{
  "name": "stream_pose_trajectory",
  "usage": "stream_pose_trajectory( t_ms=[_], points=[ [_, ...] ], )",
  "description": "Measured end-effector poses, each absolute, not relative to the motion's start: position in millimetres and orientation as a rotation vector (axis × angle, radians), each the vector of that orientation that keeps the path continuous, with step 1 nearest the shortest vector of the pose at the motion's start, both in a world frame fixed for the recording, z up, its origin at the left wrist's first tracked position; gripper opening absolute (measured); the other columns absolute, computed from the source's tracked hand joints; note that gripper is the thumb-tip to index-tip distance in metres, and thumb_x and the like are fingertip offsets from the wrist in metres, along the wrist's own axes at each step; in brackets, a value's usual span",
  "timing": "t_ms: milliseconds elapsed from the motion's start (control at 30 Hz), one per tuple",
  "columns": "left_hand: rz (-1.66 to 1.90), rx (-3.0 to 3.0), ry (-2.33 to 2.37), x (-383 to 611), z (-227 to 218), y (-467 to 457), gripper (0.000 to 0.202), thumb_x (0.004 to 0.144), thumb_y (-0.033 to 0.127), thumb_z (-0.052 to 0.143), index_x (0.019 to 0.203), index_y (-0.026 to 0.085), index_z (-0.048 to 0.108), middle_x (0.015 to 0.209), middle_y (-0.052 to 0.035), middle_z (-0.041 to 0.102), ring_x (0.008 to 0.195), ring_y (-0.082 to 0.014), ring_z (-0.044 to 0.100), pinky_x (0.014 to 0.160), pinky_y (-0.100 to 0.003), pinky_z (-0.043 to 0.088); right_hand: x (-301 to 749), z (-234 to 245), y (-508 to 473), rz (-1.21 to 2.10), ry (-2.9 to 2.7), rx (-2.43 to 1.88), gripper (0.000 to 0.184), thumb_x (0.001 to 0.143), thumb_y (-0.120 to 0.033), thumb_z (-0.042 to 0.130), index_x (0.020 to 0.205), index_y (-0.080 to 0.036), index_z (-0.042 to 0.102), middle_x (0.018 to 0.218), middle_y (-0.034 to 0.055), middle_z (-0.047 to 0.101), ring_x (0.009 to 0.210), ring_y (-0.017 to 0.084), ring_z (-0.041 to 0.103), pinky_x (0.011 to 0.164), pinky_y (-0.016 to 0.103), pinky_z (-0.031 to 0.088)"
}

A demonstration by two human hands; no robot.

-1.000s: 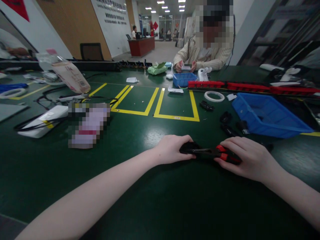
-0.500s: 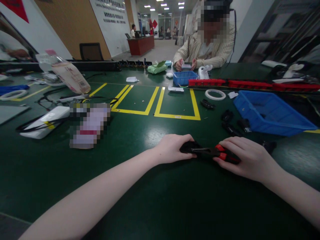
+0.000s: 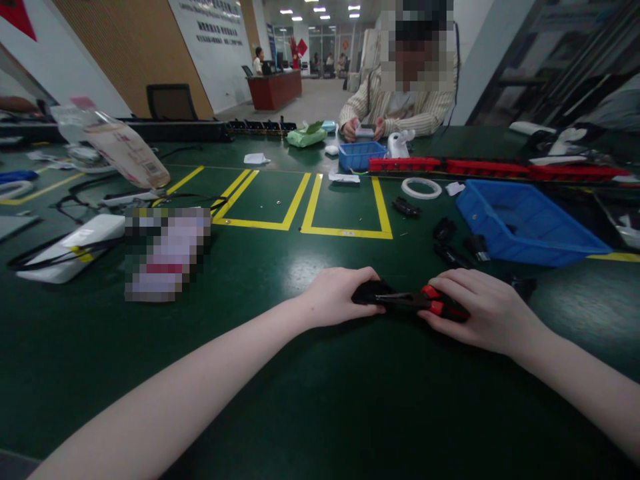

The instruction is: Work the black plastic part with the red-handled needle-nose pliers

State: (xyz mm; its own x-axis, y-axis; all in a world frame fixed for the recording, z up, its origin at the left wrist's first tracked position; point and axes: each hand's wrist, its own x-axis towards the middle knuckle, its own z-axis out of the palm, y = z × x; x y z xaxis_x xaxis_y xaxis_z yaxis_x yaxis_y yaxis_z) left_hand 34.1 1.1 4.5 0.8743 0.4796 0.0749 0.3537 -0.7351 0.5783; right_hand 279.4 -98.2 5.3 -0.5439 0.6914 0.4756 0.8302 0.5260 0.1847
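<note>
Just above the green table, my left hand [image 3: 337,297] is closed round a small black part [image 3: 367,292], whose kind I cannot make out. My right hand [image 3: 480,310] grips the red-and-black handles of a pair of pliers [image 3: 410,301]. The long dark jaws point left and reach the black part beside my left fingers. Whether the jaws bite on it cannot be seen clearly. Several black parts [image 3: 453,253] lie beyond my right hand, near a blue bin [image 3: 530,227].
Yellow tape [image 3: 345,233] marks rectangles on the table [image 3: 300,400]. To the left are a phone [image 3: 167,257], a white box with a black cable [image 3: 75,250] and a tilted bottle [image 3: 127,150]. A white ring [image 3: 421,189] and red strip [image 3: 490,168] lie farther back. Across sits another person [image 3: 400,103].
The whole view has shifted a little, so things appear slightly farther left. Both hands keep their hold, with the pliers still at the black part.
</note>
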Motion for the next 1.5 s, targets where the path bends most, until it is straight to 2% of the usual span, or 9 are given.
stream_pose_trajectory(
  t_ms=[333,700,867,1100,1233,1367,1500],
  points=[
    [0.277,2.462,0.624,36,5,1,0.030,0.083,0.040,0.066,0.105,0.020,0.058,0.092,-0.0010,0.069,0.080,-0.0199,0.064,0.064,-0.027,0.044,281,7,-98,-0.559,-2.440,-1.268,0.031,0.085,-0.041,0.056,0.092,-0.011,0.060,0.083,0.0112,0.065,0.072,0.018,0.061,0.060,0.029,0.051],
    [0.246,2.460,0.618,35,7,0,0.030,0.084,0.041,0.066,0.105,0.021,0.058,0.092,0.0000,0.068,0.080,-0.0179,0.064,0.065,-0.026,0.043,277,0,-99,-0.417,-2.385,-1.335,0.028,0.085,-0.042,0.055,0.091,-0.015,0.061,0.084,0.0095,0.066,0.072,0.018,0.062,0.061,0.029,0.051],
    [0.243,2.466,0.624,35,8,0,0.031,0.083,0.039,0.067,0.106,0.021,0.058,0.091,0.0007,0.068,0.078,-0.0170,0.063,0.065,-0.025,0.042,276,-1,-100,-0.402,-2.364,-1.326,0.031,0.086,-0.042,0.054,0.092,-0.013,0.061,0.084,0.0101,0.067,0.072,0.018,0.062,0.061,0.030,0.051],
    [0.281,2.452,0.639,35,10,-3,0.028,0.082,0.035,0.068,0.103,0.019,0.059,0.089,-0.0001,0.067,0.078,-0.0168,0.062,0.065,-0.025,0.041,278,-3,-101,-0.312,-2.275,-1.332,0.029,0.082,-0.041,0.060,0.099,-0.017,0.060,0.093,0.0089,0.067,0.085,0.020,0.064,0.073,0.034,0.052],
    [0.348,2.446,0.649,33,9,-3,0.028,0.080,0.033,0.071,0.101,0.019,0.060,0.097,-0.0017,0.061,0.087,-0.0180,0.058,0.072,-0.028,0.043,282,-5,-102,-0.296,-2.229,-1.363,0.033,0.081,-0.041,0.061,0.104,-0.018,0.058,0.098,0.0089,0.066,0.089,0.020,0.062,0.075,0.034,0.052],
    [0.341,2.475,0.641,28,8,-1,0.035,0.074,0.036,0.076,0.103,0.021,0.062,0.110,-0.0035,0.055,0.104,-0.0229,0.052,0.089,-0.037,0.040,284,-6,-101,-0.464,-2.190,-1.410,0.038,0.083,-0.043,0.059,0.107,-0.013,0.058,0.100,0.0126,0.062,0.093,0.023,0.058,0.079,0.037,0.048],
    [0.277,2.434,0.629,23,11,-1,0.038,0.076,0.038,0.075,0.109,0.025,0.060,0.118,-0.0033,0.052,0.112,-0.0248,0.047,0.096,-0.040,0.037,284,-3,-100,-0.762,-2.127,-1.471,0.026,0.085,-0.031,0.058,0.105,-0.015,0.063,0.099,0.0124,0.062,0.093,0.025,0.055,0.083,0.040,0.040]
  ],
)
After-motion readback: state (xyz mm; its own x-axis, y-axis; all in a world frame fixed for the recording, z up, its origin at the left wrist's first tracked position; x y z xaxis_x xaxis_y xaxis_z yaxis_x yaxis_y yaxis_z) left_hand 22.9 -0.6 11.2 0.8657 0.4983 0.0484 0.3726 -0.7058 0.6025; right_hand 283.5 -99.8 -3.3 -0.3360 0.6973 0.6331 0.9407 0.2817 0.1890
